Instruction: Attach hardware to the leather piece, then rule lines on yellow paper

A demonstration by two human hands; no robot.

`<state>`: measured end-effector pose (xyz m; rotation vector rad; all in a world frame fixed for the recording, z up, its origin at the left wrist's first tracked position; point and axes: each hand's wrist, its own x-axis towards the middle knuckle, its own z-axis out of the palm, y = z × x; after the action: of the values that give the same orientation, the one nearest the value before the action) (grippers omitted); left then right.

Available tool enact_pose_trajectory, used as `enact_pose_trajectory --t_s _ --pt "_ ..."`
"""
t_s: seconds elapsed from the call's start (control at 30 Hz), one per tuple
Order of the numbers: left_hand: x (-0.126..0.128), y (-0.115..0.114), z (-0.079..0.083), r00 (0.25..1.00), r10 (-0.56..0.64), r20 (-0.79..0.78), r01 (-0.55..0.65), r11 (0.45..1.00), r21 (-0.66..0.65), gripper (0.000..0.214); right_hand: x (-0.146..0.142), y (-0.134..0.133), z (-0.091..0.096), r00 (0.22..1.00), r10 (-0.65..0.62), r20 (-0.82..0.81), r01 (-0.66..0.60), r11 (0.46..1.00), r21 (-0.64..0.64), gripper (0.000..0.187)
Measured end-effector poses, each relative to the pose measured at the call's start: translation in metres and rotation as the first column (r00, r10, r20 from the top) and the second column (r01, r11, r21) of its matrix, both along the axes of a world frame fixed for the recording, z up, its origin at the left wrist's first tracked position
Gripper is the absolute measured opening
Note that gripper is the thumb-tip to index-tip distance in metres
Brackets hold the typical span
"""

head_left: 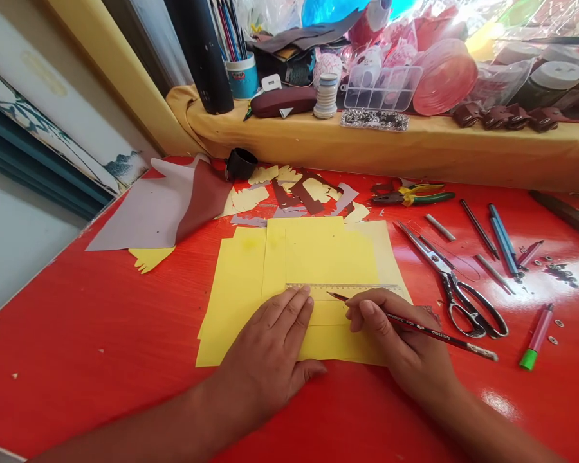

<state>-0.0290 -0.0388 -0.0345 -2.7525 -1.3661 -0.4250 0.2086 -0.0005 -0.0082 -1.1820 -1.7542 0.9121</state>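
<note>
Yellow paper sheets (pixel 231 302) lie overlapped under both our hands, mid-table on the glossy red table (pixel 77 334). Our left grip (pixel 265 350) is open and flat, pressing on the paper, its fingertips (pixel 302 290) at the lower edge of a clear plastic ruler (pixel 342 289); that pressure looks meant to stop ruler and sheets from sliding. Our right grip (pixel 395 341) is narrow, holding a red-and-black pencil (pixel 429 331) between thumb and fingers, tip just below the ruler, so the ruler seems set there as a straightedge.

Right of the sheets, within easy reach of that hand, we have steel scissors (pixel 456 296), yellow-and-green-handled pliers (pixel 412 196), slim tools (pixel 504 241) and a green-capped marker (pixel 535 337). Left of the sheets is a maroon sheet with a grey back (pixel 159 206). Behind the sheets lie yellow and maroon offcuts (pixel 289 193), then a shelf with mustard cloth (pixel 367 151) carrying a blue pot of pens (pixel 241 77) and a compartment box (pixel 383 87). A painted panel (pixel 53 116) leans further left of the sheets.
</note>
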Motion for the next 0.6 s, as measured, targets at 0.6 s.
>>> enact_pose_trajectory --t_s 0.6 --pt "0.0022 -0.0014 0.0016 1.000 0.028 0.014 -0.028 1.000 -0.011 0.076 0.0000 0.0013 -0.0010 1.000 0.025 0.019 -0.025 1.000 0.010 0.024"
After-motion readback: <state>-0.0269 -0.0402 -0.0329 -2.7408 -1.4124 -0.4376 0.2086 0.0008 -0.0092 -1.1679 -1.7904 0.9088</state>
